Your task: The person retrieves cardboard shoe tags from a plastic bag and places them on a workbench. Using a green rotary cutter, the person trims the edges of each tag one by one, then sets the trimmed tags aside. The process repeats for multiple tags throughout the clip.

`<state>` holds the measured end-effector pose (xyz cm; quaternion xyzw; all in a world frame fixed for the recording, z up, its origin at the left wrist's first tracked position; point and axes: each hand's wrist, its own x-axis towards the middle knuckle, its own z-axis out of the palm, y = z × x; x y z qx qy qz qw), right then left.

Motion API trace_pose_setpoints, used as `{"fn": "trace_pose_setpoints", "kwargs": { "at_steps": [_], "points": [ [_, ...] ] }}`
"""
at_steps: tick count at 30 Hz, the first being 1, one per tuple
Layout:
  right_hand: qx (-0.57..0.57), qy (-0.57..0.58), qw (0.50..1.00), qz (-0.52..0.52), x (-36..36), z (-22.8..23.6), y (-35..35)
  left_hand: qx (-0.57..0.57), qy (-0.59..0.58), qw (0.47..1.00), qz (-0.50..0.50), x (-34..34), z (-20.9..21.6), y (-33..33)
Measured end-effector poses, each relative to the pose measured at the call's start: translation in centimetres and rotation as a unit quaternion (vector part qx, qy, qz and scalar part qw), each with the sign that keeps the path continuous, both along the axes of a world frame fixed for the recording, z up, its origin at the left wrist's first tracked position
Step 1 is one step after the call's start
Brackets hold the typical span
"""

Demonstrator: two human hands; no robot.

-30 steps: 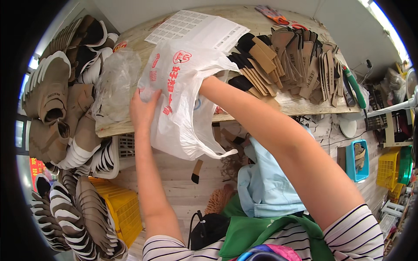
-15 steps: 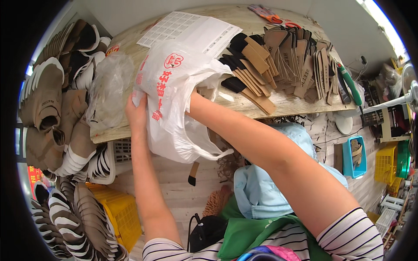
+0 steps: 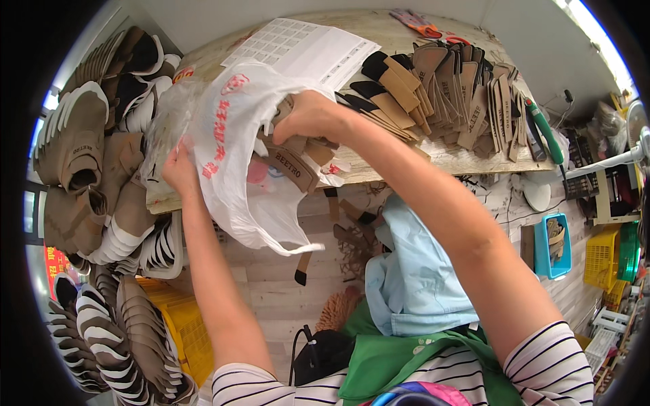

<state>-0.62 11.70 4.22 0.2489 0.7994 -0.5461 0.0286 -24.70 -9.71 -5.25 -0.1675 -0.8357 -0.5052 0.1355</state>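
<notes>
Worker's L hand [image 3: 179, 168] pinches near side of white plastic carrier bag w/ red print [image 3: 227, 128], thumb & fingers closed on film; R hand [image 3: 311, 118], in bag's open mouth, is curled round tan shoe-strap pcs. [image 3: 291, 169], some fingertips hidden. Bag sits at front of wooden desk [image 3: 474, 161], handles drooping over edge.

Just L of bag, partly touching it: crumpled clear plastic bag [image 3: 159, 125]. Directly beyond bag: white printed sheets [image 3: 305, 51]. R of bag: black-ended tan straps [image 3: 393, 84] & fanned stack of brown straps [image 3: 450, 81], w/ green-handled tool [image 3: 544, 132] farther R. Beyond & R of bag, at far edge: work glove [image 3: 414, 24] & red-handled scissors [image 3: 459, 40].

Well L of bag: stacked taupe shoe uppers [image 3: 71, 145] w/ white edging; below L, yellow plastic crate [image 3: 186, 331]. Below bag, on floor: black-tipped strap [image 3: 302, 267]. Below R of bag, nr. worker's lap: lt.-blue cloth [image 3: 420, 284]. Far R of bag: blue plastic bin [image 3: 543, 252] w/ tan pcs. inside.
</notes>
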Motion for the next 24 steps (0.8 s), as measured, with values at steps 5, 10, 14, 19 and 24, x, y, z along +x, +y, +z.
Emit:
{"fn": "trace_pose_setpoints", "kwargs": {
  "at_steps": [5, 10, 14, 19, 24],
  "points": [
    [-0.136, 0.034, 0.989, 0.040, 1.6, 1.0, 1.1, -0.219, 0.047, 0.971, 0.082, -10.9, -0.6, -5.7],
    [-0.060, 0.015, 0.997, 0.042, 8.4, 3.3, 4.5, -0.176, -0.049, 0.983, 0.027, -9.2, 0.4, -2.3],
    [-0.067, 0.054, 0.996, 0.000, 15.2, 5.4, 7.5, -0.218, 0.001, 0.976, -0.013, -4.2, 1.8, 0.2],
    [-0.030, 0.084, 0.996, -0.026, 21.2, 9.4, 10.8, -0.401, 0.030, 0.912, -0.084, 1.9, 4.9, 1.7],
    [0.098, 0.101, 0.974, -0.175, 23.7, 11.1, 14.7, -0.183, 0.137, 0.972, -0.057, 5.8, 6.9, 2.8]
  ]
}}
